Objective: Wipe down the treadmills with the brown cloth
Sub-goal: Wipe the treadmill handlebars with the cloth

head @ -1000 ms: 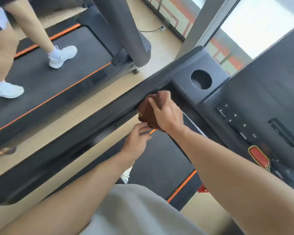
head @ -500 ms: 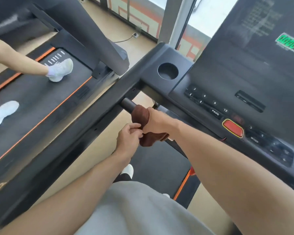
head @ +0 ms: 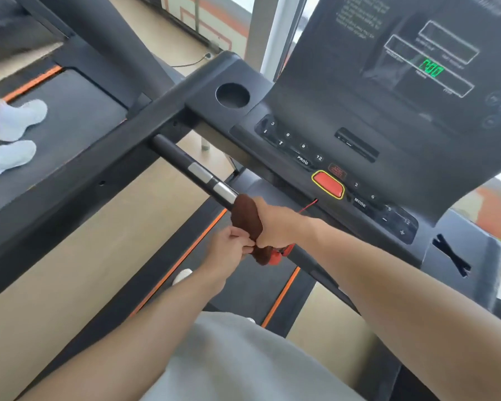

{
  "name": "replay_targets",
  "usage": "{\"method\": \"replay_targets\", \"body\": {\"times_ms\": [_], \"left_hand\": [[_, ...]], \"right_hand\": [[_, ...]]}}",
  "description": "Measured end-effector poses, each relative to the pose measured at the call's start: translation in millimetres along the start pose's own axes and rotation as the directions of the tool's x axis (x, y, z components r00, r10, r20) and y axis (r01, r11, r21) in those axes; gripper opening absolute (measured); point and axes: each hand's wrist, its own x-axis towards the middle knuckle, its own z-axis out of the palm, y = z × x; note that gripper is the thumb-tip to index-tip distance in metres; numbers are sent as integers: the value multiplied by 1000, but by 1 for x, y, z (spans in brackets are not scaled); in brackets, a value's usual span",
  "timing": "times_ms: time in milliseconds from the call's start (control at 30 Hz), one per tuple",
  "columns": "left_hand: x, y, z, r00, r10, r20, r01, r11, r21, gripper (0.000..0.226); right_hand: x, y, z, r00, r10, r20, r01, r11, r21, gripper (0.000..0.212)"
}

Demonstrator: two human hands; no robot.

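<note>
Below the red stop button (head: 328, 185), our right hand (head: 275, 224) gripped the brown cloth (head: 248, 219) around the handlebar (head: 191, 169); our left hand (head: 229, 250) pinched its lower end.

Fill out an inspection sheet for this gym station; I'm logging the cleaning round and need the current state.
Surface: treadmill console dark, green digits lit on the display; cup holder looks empty.
Job's things: brown cloth wrapped around the handlebar.
Clutter: nothing seen.
Grippers: right hand clamps the cloth onto the bar; left hand pinches the cloth's lower end.
Cables: thin red cord below the red stop button; a dark cable on the floor by the window.
Surroundings: another person's white shoes on the neighbouring treadmill.
</note>
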Motion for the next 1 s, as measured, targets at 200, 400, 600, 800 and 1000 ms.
{"method": "replay_targets", "body": {"times_ms": [200, 400, 600, 800, 1000], "left_hand": [[-21, -13, 13, 924, 115, -365, -153, 985, -78, 13], [-24, 1, -12, 932, 363, 15, -362, 931, -43, 44], [-28, 32, -18, 913, 134, 386, -97, 989, -115, 39], [-56, 36, -13, 866, 295, 404, -360, 928, 94, 20], [-68, 26, -2, 758, 294, 582, -484, 852, 200, 23]], "right_hand": [[-28, -1, 22, 962, -62, -265, 60, 998, -16, 80], [-77, -1, 19, 953, -43, -301, 219, 786, 578, 62], [-97, -14, 47, 958, -110, -265, 276, 598, 752, 100], [-120, -31, 65, 866, 315, -388, 441, -117, 890, 28], [-133, -59, 80, 473, 813, -339, 473, 90, 876, 32]]}}
